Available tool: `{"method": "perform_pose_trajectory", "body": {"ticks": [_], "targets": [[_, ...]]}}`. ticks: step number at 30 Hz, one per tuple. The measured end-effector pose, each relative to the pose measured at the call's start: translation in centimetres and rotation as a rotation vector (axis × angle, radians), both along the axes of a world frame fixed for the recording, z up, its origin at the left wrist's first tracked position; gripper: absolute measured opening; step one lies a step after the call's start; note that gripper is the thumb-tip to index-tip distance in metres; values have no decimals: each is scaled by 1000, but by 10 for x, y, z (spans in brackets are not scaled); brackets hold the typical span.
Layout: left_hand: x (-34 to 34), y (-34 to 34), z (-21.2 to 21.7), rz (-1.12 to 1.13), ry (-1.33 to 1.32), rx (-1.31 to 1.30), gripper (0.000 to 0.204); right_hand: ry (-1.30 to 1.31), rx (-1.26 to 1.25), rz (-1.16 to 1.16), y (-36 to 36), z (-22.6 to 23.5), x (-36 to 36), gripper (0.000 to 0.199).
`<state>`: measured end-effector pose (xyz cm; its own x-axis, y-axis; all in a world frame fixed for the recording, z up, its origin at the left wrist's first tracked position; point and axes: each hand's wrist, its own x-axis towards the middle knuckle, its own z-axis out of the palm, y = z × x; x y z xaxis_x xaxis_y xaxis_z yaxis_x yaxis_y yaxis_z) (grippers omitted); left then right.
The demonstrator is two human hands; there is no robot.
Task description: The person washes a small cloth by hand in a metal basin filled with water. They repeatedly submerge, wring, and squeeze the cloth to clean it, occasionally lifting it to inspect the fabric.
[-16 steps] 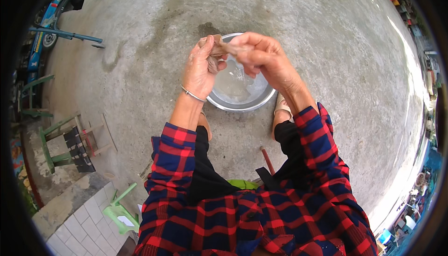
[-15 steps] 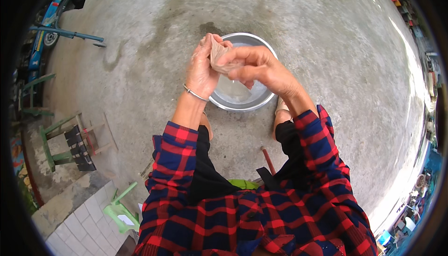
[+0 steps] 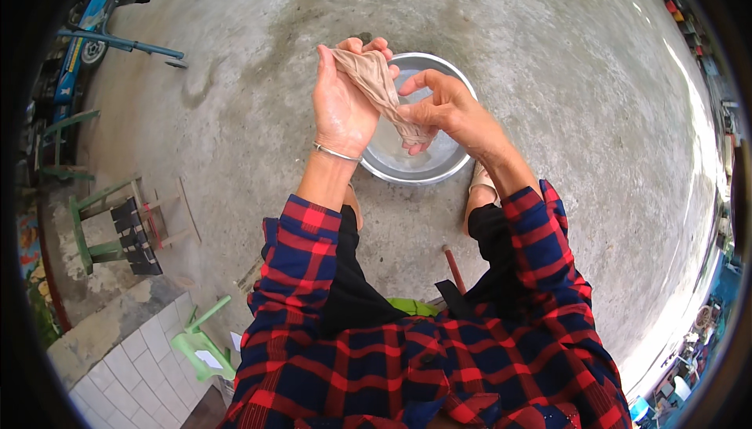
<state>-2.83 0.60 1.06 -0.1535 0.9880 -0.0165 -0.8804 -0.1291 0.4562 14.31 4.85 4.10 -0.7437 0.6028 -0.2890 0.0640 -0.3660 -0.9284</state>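
A thin, wet-looking beige cloth stretches slantwise between my hands, bunched into a loose strip. Its upper end lies across the fingers of my left hand, which is turned palm up with the thumb stretched out and a bangle at the wrist. My right hand holds the lower end, its lower fingers beneath the fabric and thumb against it; the index finger stands off. Below both hands a round metal basin rests on the floor with cloudy water in it, partly hidden by the hands.
My feet stand at the basin's near side. A red stick-like handle is between my legs. On the left are a wooden-framed chair, a small green plastic chair and a blue wheeled thing. Assorted items line the right edge.
The cloth, bunched between both hands before, is now drawn out into a longer strip. My left palm has turned up and unfolded; my right hand has moved slightly down and right.
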Motion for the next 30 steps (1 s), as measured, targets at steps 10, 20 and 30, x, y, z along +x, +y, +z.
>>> {"method": "perform_pose_trajectory", "body": {"ticks": [10,20,30], "targets": [[4,0,3,99,89,-117,43,36,77,-26,8,-15,3,16],[-6,1,-22,-40,1,-243,28,183,-8,-199,16,-12,8,9],[0,-3,3,-342,208,-380,25,199,-16,-276,29,-15,22,11]]}}
